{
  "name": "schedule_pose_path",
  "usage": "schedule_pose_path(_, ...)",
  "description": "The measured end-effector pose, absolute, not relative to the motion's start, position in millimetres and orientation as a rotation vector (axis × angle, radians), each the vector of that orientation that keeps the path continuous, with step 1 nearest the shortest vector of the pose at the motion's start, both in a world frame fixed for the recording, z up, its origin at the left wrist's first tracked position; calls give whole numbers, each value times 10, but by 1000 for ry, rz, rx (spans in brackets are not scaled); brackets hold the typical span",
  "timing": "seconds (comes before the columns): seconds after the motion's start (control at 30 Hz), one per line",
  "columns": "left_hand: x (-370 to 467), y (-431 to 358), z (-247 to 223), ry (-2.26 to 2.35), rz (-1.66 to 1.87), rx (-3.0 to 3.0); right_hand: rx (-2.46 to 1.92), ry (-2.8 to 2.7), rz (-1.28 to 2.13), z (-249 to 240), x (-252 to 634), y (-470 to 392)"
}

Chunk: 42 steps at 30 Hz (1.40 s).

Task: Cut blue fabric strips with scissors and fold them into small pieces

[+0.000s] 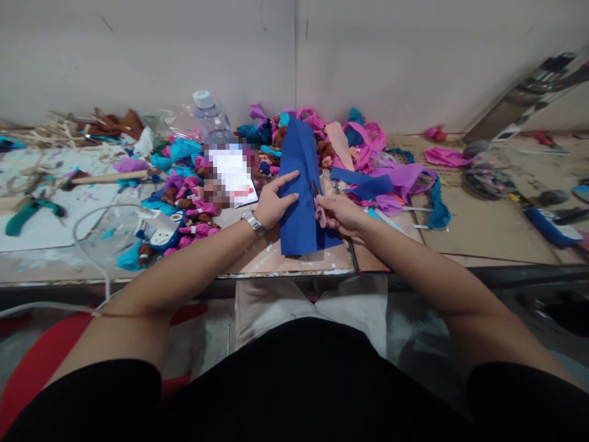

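A long piece of dark blue crepe-like sheet (pixel 297 227) lies upright in front of me, with a slit running up its right side. My left hand (pixel 275 201) presses on its left part, fingers stretched out and spread. My right hand (pixel 343 213) is closed around the pink handles of a pair of scissors (pixel 321 213). The dark blades sit at the slit in the blue sheet. A narrower blue strip (pixel 363 182) rests to the right, just beyond my right hand.
A lit phone (pixel 234 175) leans near a clear bottle (pixel 211 120). Bunched pink, teal and brown pieces (pixel 193 196) pile up at left and behind. Green-handled pliers (pixel 34 215) and a wooden-handled tool (pixel 110 177) lie left. Cardboard (pixel 478 215) covers the right side; a white cable (pixel 87 258) crosses the edge.
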<state>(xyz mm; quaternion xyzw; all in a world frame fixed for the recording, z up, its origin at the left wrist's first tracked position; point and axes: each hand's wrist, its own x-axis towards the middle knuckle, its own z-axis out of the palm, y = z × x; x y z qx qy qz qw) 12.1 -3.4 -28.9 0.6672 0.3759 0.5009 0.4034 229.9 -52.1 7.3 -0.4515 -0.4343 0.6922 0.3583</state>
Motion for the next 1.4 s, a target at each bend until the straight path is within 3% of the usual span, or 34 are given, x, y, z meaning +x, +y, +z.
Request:
schedule_pose_path(0.57,74,64,-322,934,1378,1625,-1080,-1112,1894,51,2311,-548)
schedule_pose_path(1.4,128,-68,-277,886,1230,1679,-1136,-1138,1787,71,2287,-537)
